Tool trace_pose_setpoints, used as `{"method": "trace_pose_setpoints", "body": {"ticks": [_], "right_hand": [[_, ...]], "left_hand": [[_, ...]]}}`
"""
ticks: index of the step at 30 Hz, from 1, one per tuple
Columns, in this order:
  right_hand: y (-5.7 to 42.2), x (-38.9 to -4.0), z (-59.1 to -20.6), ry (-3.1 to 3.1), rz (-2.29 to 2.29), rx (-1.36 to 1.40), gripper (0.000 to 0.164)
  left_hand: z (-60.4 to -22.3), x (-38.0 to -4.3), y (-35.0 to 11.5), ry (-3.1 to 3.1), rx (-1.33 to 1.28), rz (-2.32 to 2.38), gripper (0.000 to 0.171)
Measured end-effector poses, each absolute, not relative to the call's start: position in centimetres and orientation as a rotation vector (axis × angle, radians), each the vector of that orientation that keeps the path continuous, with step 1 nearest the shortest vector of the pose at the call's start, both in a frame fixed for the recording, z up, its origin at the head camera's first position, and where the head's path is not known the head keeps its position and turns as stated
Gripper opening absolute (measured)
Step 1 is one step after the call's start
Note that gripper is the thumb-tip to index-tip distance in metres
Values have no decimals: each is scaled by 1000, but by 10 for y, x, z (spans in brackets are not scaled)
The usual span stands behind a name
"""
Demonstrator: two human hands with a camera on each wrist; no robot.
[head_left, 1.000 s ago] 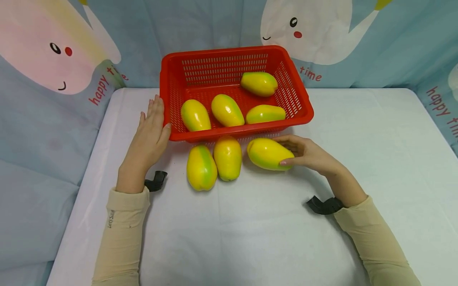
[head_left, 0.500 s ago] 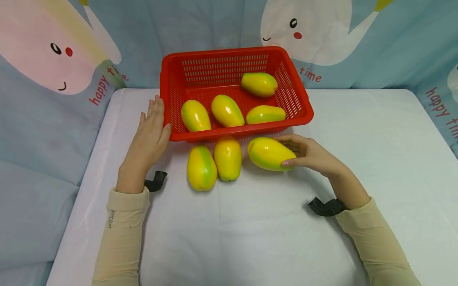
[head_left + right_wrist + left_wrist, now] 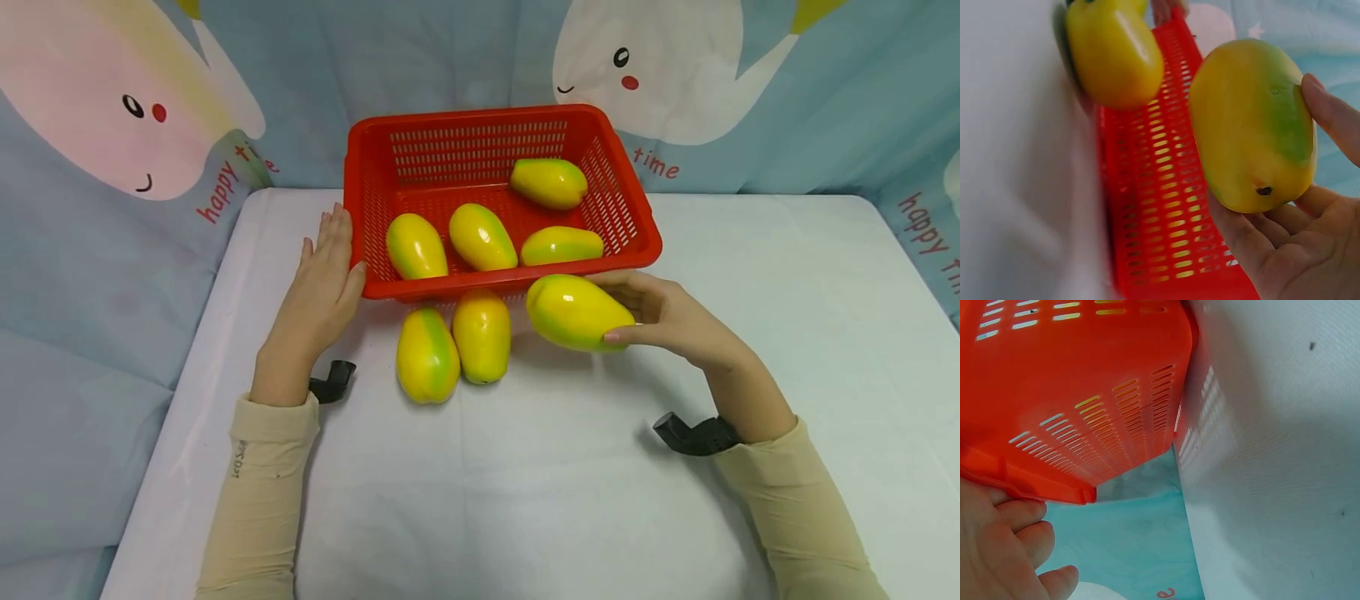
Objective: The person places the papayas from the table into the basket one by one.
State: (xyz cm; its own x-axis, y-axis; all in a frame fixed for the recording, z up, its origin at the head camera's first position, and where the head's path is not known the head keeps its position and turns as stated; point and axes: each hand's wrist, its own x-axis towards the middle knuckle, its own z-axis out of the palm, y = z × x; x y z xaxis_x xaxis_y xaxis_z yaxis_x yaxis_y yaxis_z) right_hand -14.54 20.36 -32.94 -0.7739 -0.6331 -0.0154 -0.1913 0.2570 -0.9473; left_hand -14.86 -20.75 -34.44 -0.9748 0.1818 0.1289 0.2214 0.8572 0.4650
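My right hand (image 3: 675, 325) grips a yellow-green mango (image 3: 577, 313), thumb on its near side and fingers behind. In the right wrist view this mango (image 3: 1254, 125) is raised off the table beside the basket's slotted wall. My left hand (image 3: 317, 279) lies with straight fingers along the left side of the red plastic basket (image 3: 457, 287), fingertips at its rim in the left wrist view. Inside the basket lie several more mangoes, one (image 3: 550, 183) at the back right. Two others, a left mango (image 3: 427, 357) and a right mango (image 3: 482, 337), rest side by side in front of it.
A white cloth covers the table (image 3: 465, 492). Behind it hangs a light blue curtain (image 3: 450, 50) with cartoon whales, close to the basket's back. A black wrist mount (image 3: 697, 435) sits under the right wrist, another mount (image 3: 333, 382) at the left.
My right hand has lifted the mango from the table and moved it slightly up toward the basket's front rim. The left hand stays at the basket's side. The head view has shifted slightly.
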Motion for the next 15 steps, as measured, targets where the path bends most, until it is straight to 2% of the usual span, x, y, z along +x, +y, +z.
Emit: {"method": "trace_pose_setpoints", "body": {"ticks": [15], "right_hand": [[194, -161, -300, 2070, -1677, -848, 53]], "left_hand": [[-346, -149, -209, -2935, -351, -740, 63]]}}
